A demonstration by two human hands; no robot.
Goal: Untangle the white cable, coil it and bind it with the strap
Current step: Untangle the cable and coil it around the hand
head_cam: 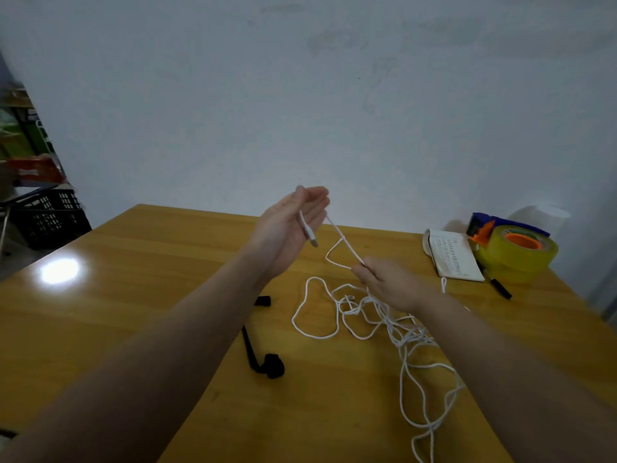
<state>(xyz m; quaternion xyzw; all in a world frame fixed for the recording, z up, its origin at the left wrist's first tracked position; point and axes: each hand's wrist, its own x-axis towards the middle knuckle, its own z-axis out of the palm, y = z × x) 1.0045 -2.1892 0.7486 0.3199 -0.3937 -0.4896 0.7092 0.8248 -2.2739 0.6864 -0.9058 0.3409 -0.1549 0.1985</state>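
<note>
Far at 9 o'clock of the view, beyond the worktop (140,295), a black crate (46,215) stands on the floor. On the worktop, at about 7 o'clock from the hands, lies the black strap (263,362), one end rolled up, partly hidden under the left forearm. A small black piece (262,300) lies near it at 12 o'clock.

The left hand (293,225) is raised, palm up, with the fingers half curled. It holds the end of the white cable (343,239), and the plug (314,242) hangs down over the palm. From there the cable runs toward 5 o'clock to the right hand (390,285), which pinches it between thumb and fingers. Under this hand the rest of the cable lies in a loose tangle on the worktop, with loops reaching to 6 o'clock.

At 3 o'clock are an open notebook (450,259), a black pen (500,288) and a yellow tape dispenser (514,252), near each other.
</note>
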